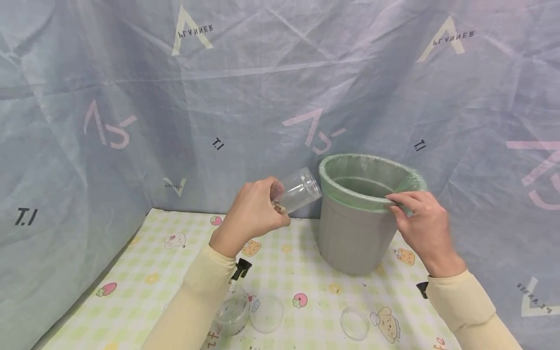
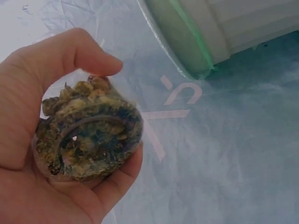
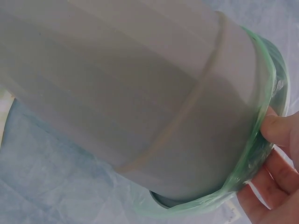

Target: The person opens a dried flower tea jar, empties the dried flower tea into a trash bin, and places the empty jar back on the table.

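Note:
My left hand [image 1: 255, 209] grips a clear plastic jar [image 1: 301, 191] round its base. The jar is tilted, its threaded mouth pointing right and up, close to the bin's left rim. Dried flower bits [image 2: 91, 140] lie at the base end of the jar, showing through its bottom in the left wrist view. A grey trash bin [image 1: 354, 238] stands on the table, lined with a thin green bag [image 3: 247, 158]. On the bin's near right rim, my right hand [image 1: 422, 218] pinches the edge and the liner between thumb and fingers.
Near the front, partly behind the left sleeve, sits another clear jar [image 1: 232, 313]. Two clear round lids, one beside it [image 1: 268, 315] and another lid [image 1: 355, 323] further right, lie on the checked tablecloth [image 1: 306, 272]. Small dark crumbs are scattered there. A blue-grey curtain [image 1: 245, 97] hangs behind.

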A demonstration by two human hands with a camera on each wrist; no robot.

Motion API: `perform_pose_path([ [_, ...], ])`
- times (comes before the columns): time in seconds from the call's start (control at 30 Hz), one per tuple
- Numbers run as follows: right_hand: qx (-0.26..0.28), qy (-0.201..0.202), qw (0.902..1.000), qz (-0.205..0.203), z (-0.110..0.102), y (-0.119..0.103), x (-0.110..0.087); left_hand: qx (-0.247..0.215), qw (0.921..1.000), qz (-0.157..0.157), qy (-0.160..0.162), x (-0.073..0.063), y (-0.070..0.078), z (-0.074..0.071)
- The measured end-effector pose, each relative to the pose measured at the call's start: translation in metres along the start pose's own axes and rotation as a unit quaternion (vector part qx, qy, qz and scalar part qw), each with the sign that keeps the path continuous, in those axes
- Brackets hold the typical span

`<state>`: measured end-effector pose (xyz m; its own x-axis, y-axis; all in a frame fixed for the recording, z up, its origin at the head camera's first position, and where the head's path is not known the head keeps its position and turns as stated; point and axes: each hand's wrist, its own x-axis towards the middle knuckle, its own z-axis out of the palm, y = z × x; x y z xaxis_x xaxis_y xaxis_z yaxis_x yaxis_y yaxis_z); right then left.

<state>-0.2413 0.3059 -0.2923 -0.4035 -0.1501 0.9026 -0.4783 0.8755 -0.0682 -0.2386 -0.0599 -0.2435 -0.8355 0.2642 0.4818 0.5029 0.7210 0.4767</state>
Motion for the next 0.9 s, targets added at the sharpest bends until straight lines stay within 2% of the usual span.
perform_pose_path([
  [0.33, 0.0, -0.001, 1.0, 0.002, 0.0, 0.0, -0.001, 0.019, 0.9987, 0.021, 0.043, 0.041, 0.02, -0.008],
  [0.67, 0.002, -0.003, 1.0, 0.006, -0.001, 0.0, -0.001, 0.045, 0.9958, 0.048, 0.063, 0.077, 0.048, -0.015],
  [0.9, 0.005, 0.001, 1.0, 0.007, 0.0, 0.001, 0.001, 0.068, 0.9926, 0.071, 0.07, 0.097, 0.063, -0.014],
])
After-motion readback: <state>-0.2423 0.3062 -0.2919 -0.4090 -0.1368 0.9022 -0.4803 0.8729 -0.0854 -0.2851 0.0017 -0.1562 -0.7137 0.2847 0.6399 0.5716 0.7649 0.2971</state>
